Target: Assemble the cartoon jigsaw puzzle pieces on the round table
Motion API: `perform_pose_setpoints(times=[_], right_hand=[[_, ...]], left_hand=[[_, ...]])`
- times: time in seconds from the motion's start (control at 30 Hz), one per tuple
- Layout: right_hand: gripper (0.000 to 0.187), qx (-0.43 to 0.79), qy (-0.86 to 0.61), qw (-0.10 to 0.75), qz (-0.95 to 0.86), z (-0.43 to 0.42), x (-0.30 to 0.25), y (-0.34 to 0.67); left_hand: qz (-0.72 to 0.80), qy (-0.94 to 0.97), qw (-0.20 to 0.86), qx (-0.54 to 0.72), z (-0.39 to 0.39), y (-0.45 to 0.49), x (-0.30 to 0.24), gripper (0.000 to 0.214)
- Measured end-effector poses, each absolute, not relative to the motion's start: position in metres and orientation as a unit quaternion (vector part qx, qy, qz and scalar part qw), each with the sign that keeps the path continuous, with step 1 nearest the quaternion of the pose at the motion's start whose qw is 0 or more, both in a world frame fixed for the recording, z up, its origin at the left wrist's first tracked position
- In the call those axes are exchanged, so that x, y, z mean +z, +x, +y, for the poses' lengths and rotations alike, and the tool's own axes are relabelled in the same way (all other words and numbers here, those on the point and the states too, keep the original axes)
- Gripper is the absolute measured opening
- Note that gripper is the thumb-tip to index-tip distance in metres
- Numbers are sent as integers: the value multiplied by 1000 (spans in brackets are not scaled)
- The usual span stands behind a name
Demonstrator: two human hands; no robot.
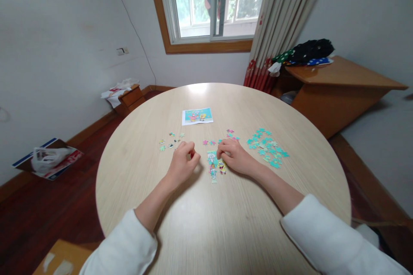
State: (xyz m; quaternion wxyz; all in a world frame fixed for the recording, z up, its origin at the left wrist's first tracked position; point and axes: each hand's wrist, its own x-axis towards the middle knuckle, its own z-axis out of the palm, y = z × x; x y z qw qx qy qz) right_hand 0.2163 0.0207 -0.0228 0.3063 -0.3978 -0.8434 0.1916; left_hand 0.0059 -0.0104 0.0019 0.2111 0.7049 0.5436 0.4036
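Observation:
A partly joined jigsaw puzzle with cartoon figures lies in the middle of the table. At its upper right edge is my right hand, its fingers closed together and pointing down over a puzzle piece mostly hidden beneath them. My left hand hovers to the left of the joined strip, fingers curled in, with nothing visible in them. Just beyond it are several loose pieces. Pink and teal pieces lie beyond the joined part. A larger spread of teal pieces is to the right of my right hand.
A printed reference picture lies farther back on the round wooden table. Beyond the table's right edge stands a brown desk with cloth on it. A plastic bag is low on the left. The window is opposite.

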Motion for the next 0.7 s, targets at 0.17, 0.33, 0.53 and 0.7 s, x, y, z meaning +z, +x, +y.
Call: perform_pose_setpoints(times=[0.17,0.33,0.53,0.7], right_hand=[[20,125,-504,436,-735,39,-18,245],[13,52,-573,521,-631,53,-16,270],[11,72,-608,544,-574,54,-13,276],[9,103,-615,548,-557,52,-13,272]], left_hand=[[578,600,187,520,18,-30,-2,16],[625,436,173,624,41,-71,-3,5],[636,362,171,660,50,-92,-7,7],[631,361,174,665,52,-95,-12,6]])
